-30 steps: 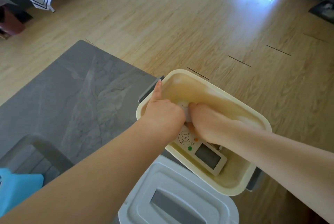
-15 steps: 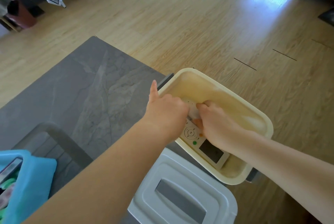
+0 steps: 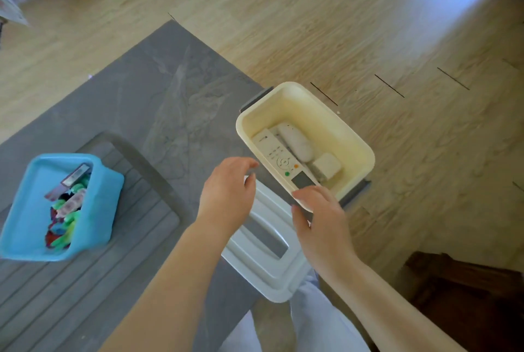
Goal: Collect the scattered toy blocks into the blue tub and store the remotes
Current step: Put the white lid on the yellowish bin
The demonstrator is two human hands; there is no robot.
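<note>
Grey mat [image 3: 119, 113] carries the blue tub [image 3: 34, 209], blocks [image 3: 66, 221] piled inside. Cream bin [image 3: 348, 136] at the mat's corner holds the remotes [image 3: 279, 157] (three, side by side). Your left hand [image 3: 226, 195] hovers loosely curled and empty; your right hand [image 3: 323, 221], fingers relaxed, touches the bin's near rim.

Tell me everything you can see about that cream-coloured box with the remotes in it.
The cream box is a rounded rectangular bin that looks like plastic, open on top, with grey handles at both ends. It sits at the corner of the grey table, beside a white lid. Inside lie a long white remote with a screen and green and orange buttons, a rounded white remote and a small white block. The right hand hovers at its near rim.
</note>
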